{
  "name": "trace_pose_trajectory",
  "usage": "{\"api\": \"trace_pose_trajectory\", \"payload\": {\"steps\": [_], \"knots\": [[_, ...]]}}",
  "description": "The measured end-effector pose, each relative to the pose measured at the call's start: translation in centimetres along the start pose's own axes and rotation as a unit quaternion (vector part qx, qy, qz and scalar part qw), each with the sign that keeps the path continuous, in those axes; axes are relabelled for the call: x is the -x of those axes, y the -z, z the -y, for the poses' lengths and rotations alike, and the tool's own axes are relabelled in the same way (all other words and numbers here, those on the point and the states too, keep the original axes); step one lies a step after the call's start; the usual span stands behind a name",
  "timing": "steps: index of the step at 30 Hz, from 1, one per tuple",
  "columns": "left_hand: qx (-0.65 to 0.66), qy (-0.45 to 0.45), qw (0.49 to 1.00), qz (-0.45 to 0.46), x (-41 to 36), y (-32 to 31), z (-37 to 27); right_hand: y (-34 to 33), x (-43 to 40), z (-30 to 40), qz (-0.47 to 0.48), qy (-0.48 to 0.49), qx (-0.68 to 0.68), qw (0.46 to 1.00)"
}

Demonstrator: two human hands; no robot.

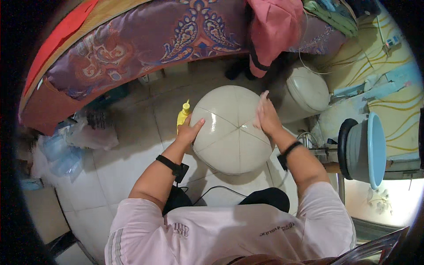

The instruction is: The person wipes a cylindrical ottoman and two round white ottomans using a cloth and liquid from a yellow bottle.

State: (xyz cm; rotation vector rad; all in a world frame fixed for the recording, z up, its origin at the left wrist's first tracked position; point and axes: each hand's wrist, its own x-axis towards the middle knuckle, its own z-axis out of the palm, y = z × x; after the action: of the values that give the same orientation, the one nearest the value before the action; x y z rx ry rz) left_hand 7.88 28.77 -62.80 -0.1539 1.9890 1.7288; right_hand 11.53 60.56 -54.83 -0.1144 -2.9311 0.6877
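A round cream pouf [228, 145] with a glossy, leather-like cover stands on the floor in front of me. Its seams run together near the middle of the top. My left hand [191, 130] grips the pouf's left side, thumb on the top and most fingers hidden. Just beyond that hand is a yellow squeeze bottle [184, 114] with a pointed nozzle, its lower part partly covered. Against the right side of the pouf, my right hand [266, 114] lies edge-on with fingers stretched out, slightly blurred; nothing shows in it.
A bed with a purple patterned cover [139, 43] crosses the far side, a pink cloth [275, 26] hanging over it. At the right are a white lidded bin [308, 89] and a blue basin [376, 150]. Plastic bags [63, 152] lie left on the tiled floor [109, 172].
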Motion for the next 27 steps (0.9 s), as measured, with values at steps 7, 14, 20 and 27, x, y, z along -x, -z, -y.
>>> {"api": "trace_pose_trajectory", "payload": {"steps": [7,14,20,27], "knots": [[0.029,0.009,0.999,-0.022,0.9,0.3,-0.5,-2.0,-4.3,15.2,0.102,0.253,0.193,0.943],[0.006,0.025,0.999,-0.024,0.8,1.1,-0.8,0.1,-6.0,13.9,0.191,0.166,0.149,0.956],[-0.047,0.026,0.997,-0.061,0.0,1.0,0.6,1.6,1.4,1.4,0.049,0.187,0.153,0.969],[-0.129,-0.03,0.987,-0.095,-1.7,0.7,3.5,1.3,12.9,4.3,0.09,0.261,0.186,0.943]]}}
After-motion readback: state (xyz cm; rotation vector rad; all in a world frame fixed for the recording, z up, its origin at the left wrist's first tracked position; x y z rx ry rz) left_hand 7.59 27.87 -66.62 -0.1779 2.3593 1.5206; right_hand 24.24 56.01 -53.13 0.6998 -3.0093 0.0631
